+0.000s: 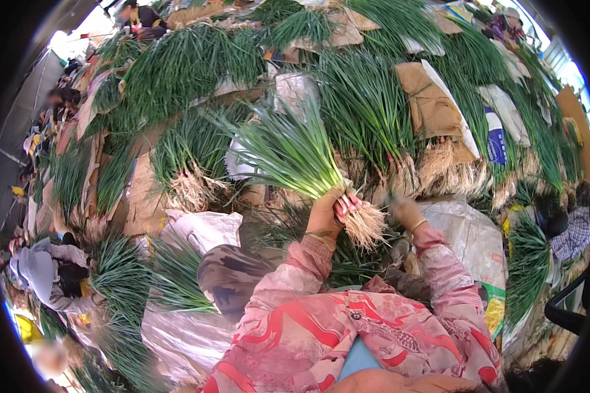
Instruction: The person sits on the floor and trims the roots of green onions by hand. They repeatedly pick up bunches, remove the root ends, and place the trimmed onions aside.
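My left hand (pixel 326 212), in a tan glove, is closed around a bunch of green onions (pixel 302 169) near its reddish bulbs. The green leaves fan out to the upper left, and the pale, stringy roots (pixel 366 227) point to the lower right. My right hand (pixel 405 212), also gloved with a band at the wrist, is to the right of those roots and apart from them. It is blurred; a dark shape is at its fingertips, and whether it holds something cannot be told. Loose green leaves lie below the bunch, between my knees.
Rows of green onions (pixel 364 108) lie ahead, partly under brown paper (pixel 430 105). White woven sacks (pixel 464 236) are at both sides of me. A person in a pale hat (pixel 37 272) works at the left. More bunches (pixel 526 267) lie at the right.
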Demonstrator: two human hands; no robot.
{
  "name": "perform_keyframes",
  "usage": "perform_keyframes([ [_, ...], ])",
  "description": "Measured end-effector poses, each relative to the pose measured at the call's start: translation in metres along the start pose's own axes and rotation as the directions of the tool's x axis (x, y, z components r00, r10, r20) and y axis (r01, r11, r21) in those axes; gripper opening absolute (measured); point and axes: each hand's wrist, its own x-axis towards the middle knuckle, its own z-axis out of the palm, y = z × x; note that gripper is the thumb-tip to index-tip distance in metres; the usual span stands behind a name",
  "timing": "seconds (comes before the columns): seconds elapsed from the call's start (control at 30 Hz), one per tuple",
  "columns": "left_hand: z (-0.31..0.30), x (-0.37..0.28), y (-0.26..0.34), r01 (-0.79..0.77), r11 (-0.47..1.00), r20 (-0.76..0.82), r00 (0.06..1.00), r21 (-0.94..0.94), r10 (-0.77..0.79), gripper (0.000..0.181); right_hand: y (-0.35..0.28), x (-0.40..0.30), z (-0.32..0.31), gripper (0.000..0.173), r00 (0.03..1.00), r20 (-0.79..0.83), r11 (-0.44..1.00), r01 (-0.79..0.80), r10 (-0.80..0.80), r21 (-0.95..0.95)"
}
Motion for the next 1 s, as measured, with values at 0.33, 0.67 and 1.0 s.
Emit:
perform_keyframes([
  [0.33,0.074,-0.049,0.021,-0.079,0.988,0.238,0.970,0.135,0.045,0.031,-0.226,-0.032,-0.076,0.041,0.849,-0.311,0.735,0.526,-0.427,0.428],
  [0.67,0.116,-0.064,0.046,-0.308,0.880,0.106,0.951,0.362,0.290,0.024,-0.108,-0.097,-0.038,0.024,0.933,-0.183,0.841,0.360,-0.311,0.405],
  [1.0,0.118,-0.039,0.116,-0.361,0.920,-0.013,0.932,-0.155,0.363,0.024,-0.137,-0.109,-0.088,0.079,0.852,-0.114,0.860,0.509,-0.511,-0.047],
])
